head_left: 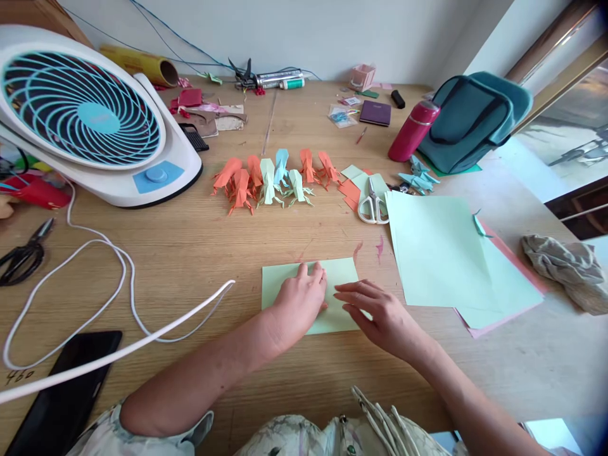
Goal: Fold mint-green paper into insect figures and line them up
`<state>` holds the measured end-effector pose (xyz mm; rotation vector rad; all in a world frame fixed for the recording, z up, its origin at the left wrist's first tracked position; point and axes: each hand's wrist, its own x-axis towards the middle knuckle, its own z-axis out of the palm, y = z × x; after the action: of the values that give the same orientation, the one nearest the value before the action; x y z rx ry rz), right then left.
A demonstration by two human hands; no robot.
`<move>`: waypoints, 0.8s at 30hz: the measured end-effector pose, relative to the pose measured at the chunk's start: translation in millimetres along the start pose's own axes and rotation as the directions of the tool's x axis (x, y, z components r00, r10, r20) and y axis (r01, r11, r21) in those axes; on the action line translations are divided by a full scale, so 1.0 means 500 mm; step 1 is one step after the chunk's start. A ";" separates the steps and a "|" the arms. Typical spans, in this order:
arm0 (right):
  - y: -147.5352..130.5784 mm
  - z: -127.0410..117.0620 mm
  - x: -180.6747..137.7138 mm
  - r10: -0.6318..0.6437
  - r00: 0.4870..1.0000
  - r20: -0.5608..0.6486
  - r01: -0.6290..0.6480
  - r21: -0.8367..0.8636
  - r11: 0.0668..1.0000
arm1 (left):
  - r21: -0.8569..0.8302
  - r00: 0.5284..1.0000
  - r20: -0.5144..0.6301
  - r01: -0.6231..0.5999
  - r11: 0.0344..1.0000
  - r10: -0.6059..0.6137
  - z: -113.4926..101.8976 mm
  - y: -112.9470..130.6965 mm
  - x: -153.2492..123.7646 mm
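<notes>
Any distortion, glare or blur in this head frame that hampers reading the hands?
Head view: wide-angle bending curves the table edge and fan; daylight from the right washes out that corner; both hands, left hand and right hand, on the green sheet, are sharp.

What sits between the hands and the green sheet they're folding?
Nothing visible. The left hand and right hand both rest directly on the green sheet; the scissors lie apart, farther back.

It was a home craft corner: beside the fan (pixel 80 114), the wooden worktop (pixel 190 253) carried origami figures (pixel 270 177), scissors (pixel 373 204), paper sheets (pixel 437 253) and a bag (pixel 470 120).
</notes>
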<state>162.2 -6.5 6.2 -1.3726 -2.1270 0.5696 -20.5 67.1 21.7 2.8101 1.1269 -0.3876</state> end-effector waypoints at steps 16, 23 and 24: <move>-0.067 0.039 -0.005 -0.015 0.982 0.188 0.066 -0.267 0.961 | -0.010 0.997 0.074 -0.038 0.999 0.038 -0.036 -0.014 0.008; -0.078 0.048 -0.022 0.011 0.976 0.219 0.049 -0.263 0.964 | -0.009 0.994 0.099 -0.051 0.999 0.052 -0.042 -0.017 0.010; -0.080 0.047 -0.023 0.010 0.974 0.227 0.051 -0.260 0.964 | -0.012 0.994 0.099 -0.051 0.999 0.052 -0.042 -0.017 0.009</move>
<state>123.1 -34.0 10.1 -1.4841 -2.4714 0.4648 -18.9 79.9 40.9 2.7708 1.0315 -0.5096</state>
